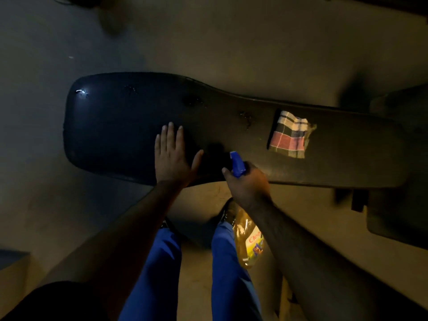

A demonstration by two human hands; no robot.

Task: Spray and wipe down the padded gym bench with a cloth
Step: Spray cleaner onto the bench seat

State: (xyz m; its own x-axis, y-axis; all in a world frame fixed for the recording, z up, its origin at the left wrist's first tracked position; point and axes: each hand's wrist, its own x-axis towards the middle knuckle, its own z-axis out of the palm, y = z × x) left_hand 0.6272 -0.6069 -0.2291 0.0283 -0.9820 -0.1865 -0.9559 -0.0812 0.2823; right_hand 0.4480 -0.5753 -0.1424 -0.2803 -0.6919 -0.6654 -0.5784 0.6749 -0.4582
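Observation:
A long black padded bench lies across the view, wide at the left and narrow toward the right, with wet droplets on its upper part. My left hand rests flat on the pad near its front edge, fingers spread. My right hand grips a spray bottle of yellow liquid by the neck; its blue nozzle points at the bench. A folded checked cloth lies on the bench to the right, apart from both hands.
My legs in blue trousers stand on the floor just in front of the bench. A dark piece of gym equipment stands at the right edge. Dim bare floor surrounds the bench's left end.

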